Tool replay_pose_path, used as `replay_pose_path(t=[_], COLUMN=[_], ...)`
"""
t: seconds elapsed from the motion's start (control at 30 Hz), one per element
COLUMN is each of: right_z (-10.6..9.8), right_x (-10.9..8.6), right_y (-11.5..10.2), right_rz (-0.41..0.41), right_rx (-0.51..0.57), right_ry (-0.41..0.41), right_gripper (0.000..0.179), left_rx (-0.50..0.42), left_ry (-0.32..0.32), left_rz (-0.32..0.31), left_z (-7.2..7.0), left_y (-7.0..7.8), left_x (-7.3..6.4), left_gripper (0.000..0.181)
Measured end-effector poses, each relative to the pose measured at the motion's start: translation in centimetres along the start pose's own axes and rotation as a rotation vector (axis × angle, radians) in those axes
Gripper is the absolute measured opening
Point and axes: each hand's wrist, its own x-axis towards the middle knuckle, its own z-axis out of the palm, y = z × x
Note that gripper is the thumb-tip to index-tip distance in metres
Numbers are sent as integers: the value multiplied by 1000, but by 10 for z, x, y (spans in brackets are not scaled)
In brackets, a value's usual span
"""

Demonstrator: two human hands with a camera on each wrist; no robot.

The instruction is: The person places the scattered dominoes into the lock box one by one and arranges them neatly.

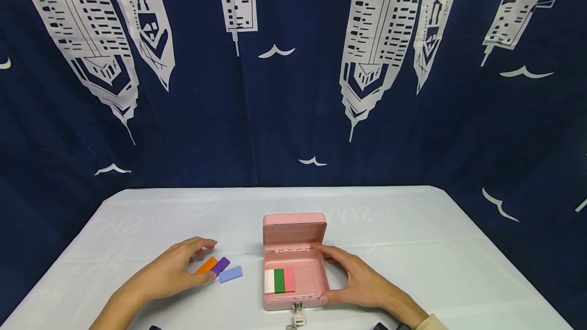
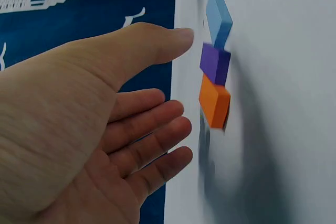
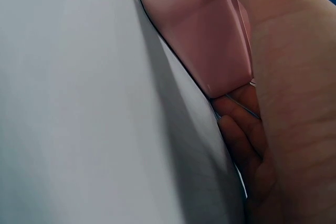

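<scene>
A pink metal cash box (image 1: 316,274) stands on the table with its lid (image 1: 294,228) raised. Side by side in its left half lie a white block (image 1: 269,281), a green block (image 1: 279,281) and a pink block (image 1: 289,280). My right hand (image 1: 362,279) grips the box's right side, thumb at the front corner and fingers at the back by the hinge. Left of the box, an orange block (image 2: 213,100), a purple block (image 2: 214,62) and a light blue block (image 2: 218,17) lie close together. Over them hovers my left hand (image 1: 171,271), fingers loosely bent, its palm holding nothing.
Keys (image 1: 298,315) hang from the lock at the box's front. The white-covered table (image 1: 412,233) reaches back to a dark blue curtain (image 1: 293,111) with white building prints. Small dark objects (image 1: 380,326) show at the near edge.
</scene>
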Motion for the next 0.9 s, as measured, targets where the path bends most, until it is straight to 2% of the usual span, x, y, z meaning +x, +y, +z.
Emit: replay_pose_path(t=[0.1, 0.23, 0.47, 0.63, 0.9], right_z=[1, 1, 1, 0, 1], right_x=[0, 0, 0, 0, 0], right_y=[0, 0, 1, 1, 1], right_rz=[-21, -34, -25, -10, -4], right_rx=[3, 9, 12, 13, 15], right_ry=[1, 2, 0, -4, -7], right_gripper=[90, 90, 89, 89, 90], left_rx=[2, 13, -42, -38, 10], left_ry=[-20, -45, -114, -117, -125], left_rz=[5, 50, 35, 52, 20], left_z=[0, 0, -1, 1, 4], left_y=[-5, -11, -14, -12, -11], left_x=[-2, -4, -5, -5, -4], left_gripper=[60, 58, 56, 56, 52])
